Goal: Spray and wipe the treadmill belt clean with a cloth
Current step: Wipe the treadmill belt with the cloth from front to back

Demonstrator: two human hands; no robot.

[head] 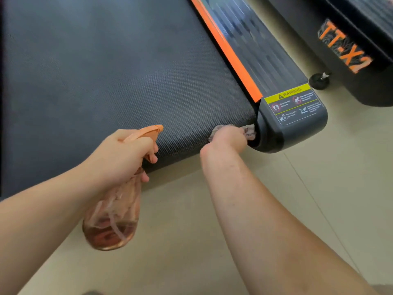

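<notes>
Wiping at the near right corner of the belt (106, 81), just where it rolls under beside the end cap (297, 128). Presses a bunched cloth (249, 133) against that edge with the right hand (228, 138), fingers curled over it and pinching it tight. Grips a bottle (112, 220) in the left hand (125, 154), fingers wrapped round the neck and reaching the trigger, nozzle aimed over the belt's near edge. Hangs the bottle's body out over the floor (191, 231), touching nothing.

Judging by look: soft, thin, light cloth, likely to lose its shape, so best kept wadded in the palm with the fingertips driving it. Textured, grippy belt, bound to drag on the fabric. Probably calls for firm short strokes, and care not to feed loose ends into the gap by the end cap. Clear plastic bottle, only partly full, so light but with sloshing liquid low down. Best taken at the neck, under the trigger. Cannot tell wet from dry on the belt.
</notes>
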